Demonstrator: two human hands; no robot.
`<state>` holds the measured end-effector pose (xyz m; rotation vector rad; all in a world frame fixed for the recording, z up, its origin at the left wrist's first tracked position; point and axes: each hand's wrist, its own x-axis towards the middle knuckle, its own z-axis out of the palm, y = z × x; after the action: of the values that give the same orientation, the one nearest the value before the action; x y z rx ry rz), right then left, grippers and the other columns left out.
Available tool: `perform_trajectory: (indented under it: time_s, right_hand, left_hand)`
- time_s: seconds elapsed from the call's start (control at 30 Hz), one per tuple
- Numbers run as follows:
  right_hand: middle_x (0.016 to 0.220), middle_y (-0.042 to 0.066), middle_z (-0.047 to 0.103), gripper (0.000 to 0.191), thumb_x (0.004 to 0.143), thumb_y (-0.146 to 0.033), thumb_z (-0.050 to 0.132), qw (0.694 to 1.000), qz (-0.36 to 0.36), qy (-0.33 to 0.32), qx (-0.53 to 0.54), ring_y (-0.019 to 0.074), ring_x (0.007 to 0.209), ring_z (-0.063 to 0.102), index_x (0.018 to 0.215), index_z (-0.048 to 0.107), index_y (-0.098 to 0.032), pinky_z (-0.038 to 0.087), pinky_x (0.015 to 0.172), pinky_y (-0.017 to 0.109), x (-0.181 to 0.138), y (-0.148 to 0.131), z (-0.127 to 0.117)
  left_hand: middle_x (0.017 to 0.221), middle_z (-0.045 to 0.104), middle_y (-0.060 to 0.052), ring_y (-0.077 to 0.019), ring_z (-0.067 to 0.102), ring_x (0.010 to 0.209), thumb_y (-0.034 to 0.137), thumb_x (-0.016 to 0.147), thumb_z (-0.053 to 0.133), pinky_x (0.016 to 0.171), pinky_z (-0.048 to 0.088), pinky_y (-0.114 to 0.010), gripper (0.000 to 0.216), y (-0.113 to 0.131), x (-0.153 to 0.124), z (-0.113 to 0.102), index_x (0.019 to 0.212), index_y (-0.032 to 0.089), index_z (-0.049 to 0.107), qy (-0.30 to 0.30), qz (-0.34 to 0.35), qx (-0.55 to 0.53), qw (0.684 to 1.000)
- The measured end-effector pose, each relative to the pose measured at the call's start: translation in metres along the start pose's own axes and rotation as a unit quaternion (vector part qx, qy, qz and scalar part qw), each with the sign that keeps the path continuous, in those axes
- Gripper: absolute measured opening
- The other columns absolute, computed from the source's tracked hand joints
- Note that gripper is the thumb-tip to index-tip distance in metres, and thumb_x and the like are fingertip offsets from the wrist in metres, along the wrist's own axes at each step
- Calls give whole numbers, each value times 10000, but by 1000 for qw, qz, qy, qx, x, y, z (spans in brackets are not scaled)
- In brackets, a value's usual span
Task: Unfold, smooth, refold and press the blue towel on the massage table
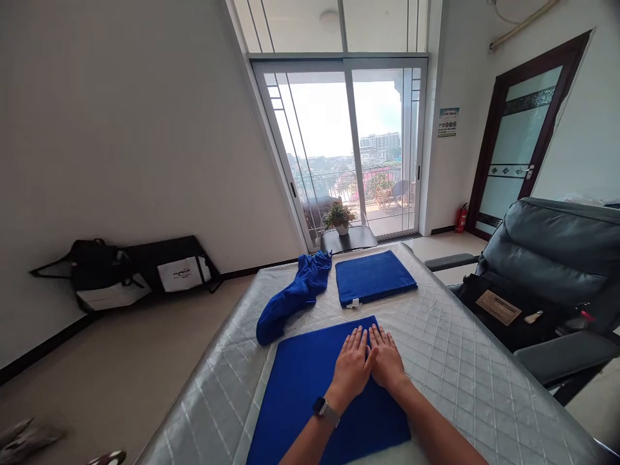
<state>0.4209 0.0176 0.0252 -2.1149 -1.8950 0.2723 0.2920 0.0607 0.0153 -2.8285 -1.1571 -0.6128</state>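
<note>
A blue towel [300,387] lies spread flat on the quilted silver table cover [450,361]. My left hand [356,361], with a watch on its wrist, rests flat on the towel near its far edge, fingers stretched out. Close beside it, my right hand [385,358] lies flat at the towel's far right corner, the two thumbs touching or overlapping. Beyond them sits a neatly folded blue towel [375,278] with a white tag. A crumpled blue towel [295,294] lies to the left of it.
A grey armchair [557,252] with a black bag [489,303] on it stands along the right side. Past the far edge is a chair [356,239] bearing a potted plant [339,216]. Black bags [140,271] lean on the left wall.
</note>
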Motion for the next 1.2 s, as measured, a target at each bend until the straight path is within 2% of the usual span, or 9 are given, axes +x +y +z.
perform_trajectory:
  time_s: [0.07,0.17,0.3,0.5,0.63,0.77,0.87,0.97,1.2]
  right_hand:
    - [1666,77,150,622,995,-274,275,1000,-3,-1,0,237,1544,124,1597,230,-126,93,1244,430,1,2,3]
    - [1661,84,168,617,1007,-293,260,1000,7,3,6,233,1543,132,1597,227,-115,109,1241,424,2,2,4]
    - [1654,101,197,623,1019,-341,256,1000,16,15,16,246,1541,142,1586,247,-85,110,1240,434,1,-2,-1]
    - [1651,93,208,621,1023,-353,232,1000,17,17,11,230,1541,145,1585,254,-90,98,1242,425,-2,-5,-6]
    - [1654,73,207,631,1021,-372,221,1000,20,14,-4,218,1541,142,1588,248,-96,95,1245,412,-1,-5,-5]
    - [1655,64,208,640,1021,-389,209,1000,22,10,-20,209,1541,142,1592,235,-102,93,1245,404,1,-3,-2]
    - [1659,53,199,642,1018,-393,209,999,22,8,-27,202,1542,137,1596,231,-113,93,1245,399,2,-2,0]
    - [1661,41,193,645,1015,-399,216,999,25,3,-39,195,1542,132,1601,223,-130,91,1244,396,3,-1,1]
    - [1661,37,199,649,1015,-405,203,997,28,2,-79,184,1541,134,1602,219,-126,92,1244,382,5,1,3]
  left_hand:
    - [1556,469,-173,-283,392,1468,493,1044,259,1173,388,-522,613,2,6,10,1545,157,362,-11,-12,-4,1000]
    - [1573,446,-158,-275,363,1484,492,1045,245,1192,366,-509,616,-9,2,17,1548,156,359,-19,-35,11,999]
    - [1600,400,-144,-273,323,1502,514,1036,254,1207,344,-503,642,-33,-17,12,1558,149,332,-31,-60,36,997]
    - [1610,375,-130,-268,334,1499,527,1034,256,1213,325,-496,647,-83,-51,-9,1558,155,328,-52,-102,79,990]
    - [1615,378,-86,-249,344,1496,360,1038,248,1218,311,-491,548,-124,-78,-20,1545,187,366,-56,-127,112,984]
    - [1604,394,-112,-268,364,1485,290,1009,252,1217,309,-500,567,-156,-101,-23,1552,155,347,-16,-158,132,979]
    - [1587,426,-130,-279,382,1475,286,1001,253,1211,319,-516,585,-165,-108,-19,1566,143,310,19,-169,129,977]
    - [1586,423,-153,-288,394,1468,291,997,258,1210,321,-519,593,-163,-107,-17,1558,110,326,35,-187,118,975]
    - [1595,412,-146,-272,371,1482,421,999,283,1213,324,-465,636,-160,-102,-31,1537,94,373,16,-194,73,978]
